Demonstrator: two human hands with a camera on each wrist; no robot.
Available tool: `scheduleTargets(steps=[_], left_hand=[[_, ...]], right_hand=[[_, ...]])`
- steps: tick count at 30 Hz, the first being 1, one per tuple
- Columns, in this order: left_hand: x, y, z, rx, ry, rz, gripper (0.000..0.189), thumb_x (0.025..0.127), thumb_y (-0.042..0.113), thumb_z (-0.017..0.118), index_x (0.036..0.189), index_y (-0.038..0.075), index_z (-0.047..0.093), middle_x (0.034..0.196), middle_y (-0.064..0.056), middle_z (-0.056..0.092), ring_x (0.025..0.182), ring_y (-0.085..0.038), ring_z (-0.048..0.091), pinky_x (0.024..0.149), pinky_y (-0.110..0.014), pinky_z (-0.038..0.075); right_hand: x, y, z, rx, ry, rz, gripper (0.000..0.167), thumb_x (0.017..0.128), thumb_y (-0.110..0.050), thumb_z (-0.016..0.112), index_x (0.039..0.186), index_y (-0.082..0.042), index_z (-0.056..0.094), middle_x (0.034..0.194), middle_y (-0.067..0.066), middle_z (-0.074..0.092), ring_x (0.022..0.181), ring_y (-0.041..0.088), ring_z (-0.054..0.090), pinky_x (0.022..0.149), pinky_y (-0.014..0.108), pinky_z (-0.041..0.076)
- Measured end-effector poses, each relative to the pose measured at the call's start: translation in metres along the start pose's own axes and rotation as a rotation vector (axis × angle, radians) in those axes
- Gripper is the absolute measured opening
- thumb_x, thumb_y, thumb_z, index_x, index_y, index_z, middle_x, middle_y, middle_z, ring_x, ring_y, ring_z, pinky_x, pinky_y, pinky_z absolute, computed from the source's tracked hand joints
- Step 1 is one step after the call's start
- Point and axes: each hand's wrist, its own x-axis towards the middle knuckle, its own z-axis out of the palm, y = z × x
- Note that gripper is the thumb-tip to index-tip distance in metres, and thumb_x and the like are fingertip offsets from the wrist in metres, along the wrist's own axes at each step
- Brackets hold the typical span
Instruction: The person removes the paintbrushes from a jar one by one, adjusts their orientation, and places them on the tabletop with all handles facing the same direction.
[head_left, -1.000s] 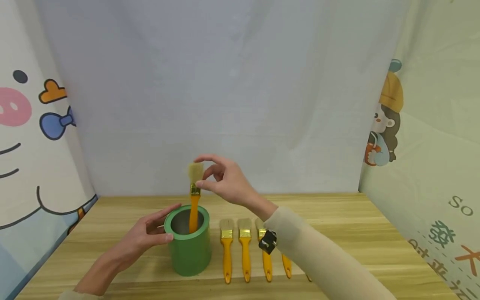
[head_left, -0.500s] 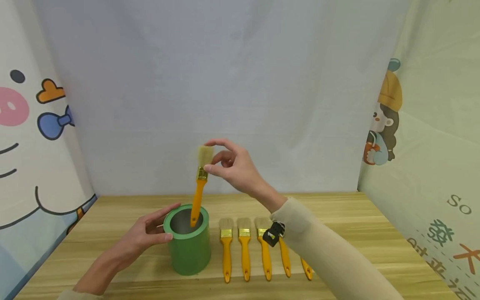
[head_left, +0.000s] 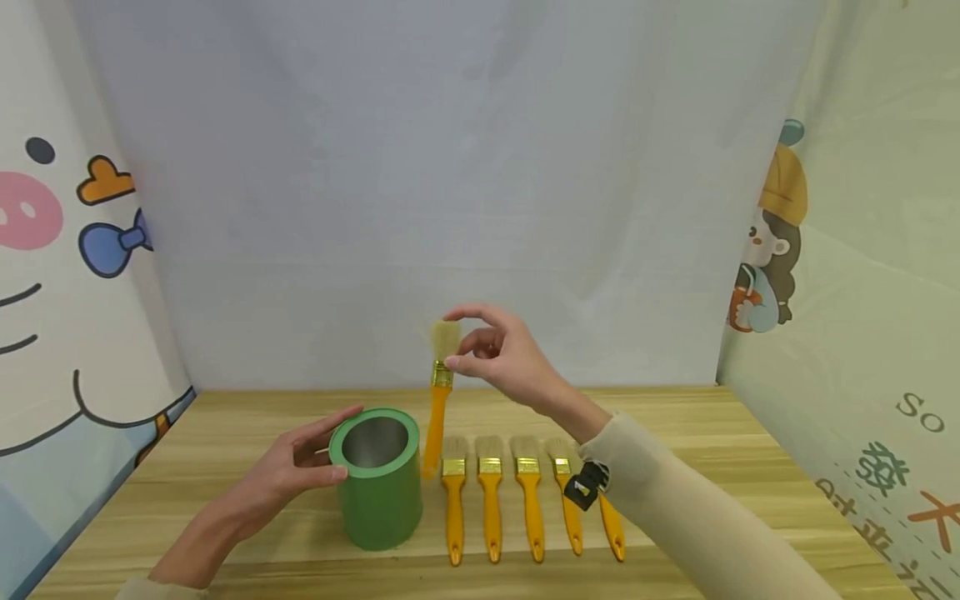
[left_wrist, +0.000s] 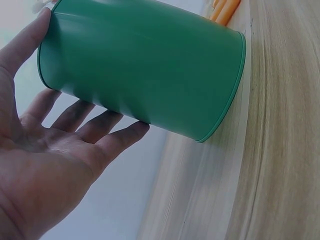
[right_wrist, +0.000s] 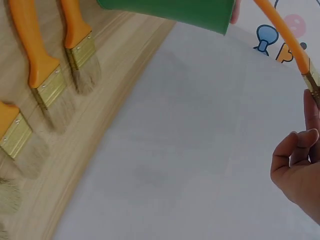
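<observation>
A green can (head_left: 381, 508) stands upright on the table with its mouth facing up, and no brush shows inside. My left hand (head_left: 288, 467) rests against its left side near the rim; in the left wrist view, mostly straight fingers (left_wrist: 95, 125) touch the can wall. To the right of the can and above the table, my right hand (head_left: 510, 362) pinches a paintbrush (head_left: 437, 425) at its metal ferrule. That brush has bristles up and its orange handle pointing down, apart from the can. The right wrist view catches its handle (right_wrist: 285, 35) at the upper right.
Several more orange-handled paintbrushes (head_left: 491, 508) lie in a row right of the can, bristles toward the back; the right forearm partly covers the rightmost ones. A pale cloth (head_left: 450, 183) hangs behind the wooden table (head_left: 247, 408), with printed cloths at both sides.
The right hand has lifted the paintbrush out of the can and carried it right, then lowered it somewhat beside the can. The left hand and the can have stayed in place.
</observation>
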Motion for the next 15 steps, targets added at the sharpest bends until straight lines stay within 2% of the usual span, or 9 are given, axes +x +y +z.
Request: scheduleTargets(steps=[7,12,15], left_hand=[[0.001,0.0,0.0,0.01,-0.003,0.007,0.071,0.102,0.004,0.064,0.166,0.019,0.039,0.16,-0.017,0.044,0.13,-0.029,0.061,0.099,-0.042,0.053],[0.001,0.0,0.0,0.007,-0.003,0.004,0.071,0.102,0.003,0.064,0.166,0.019,0.038,0.159,-0.017,0.045,0.13,-0.03,0.061,0.099,-0.041,0.053],[0.001,0.001,0.001,0.007,-0.001,0.001,0.071,0.102,0.003,0.064,0.166,0.019,0.038,0.158,-0.014,0.048,0.13,-0.029,0.061,0.099,-0.041,0.053]], right_hand=[[-0.022,0.022,-0.01,-0.007,-0.041,0.068,0.046,0.097,-0.002,0.075,0.141,-0.006,0.062,0.089,0.013,0.074,0.064,0.018,0.048,0.064,0.03,0.041],[-0.038,0.035,-0.014,-0.002,-0.062,0.109,0.046,0.098,-0.002,0.074,0.142,-0.007,0.061,0.091,0.015,0.075,0.076,0.022,0.064,0.077,0.033,0.054],[-0.046,0.042,-0.017,-0.003,-0.072,0.132,0.047,0.098,-0.003,0.074,0.143,-0.006,0.06,0.092,0.015,0.075,0.082,0.025,0.069,0.083,0.036,0.058]])
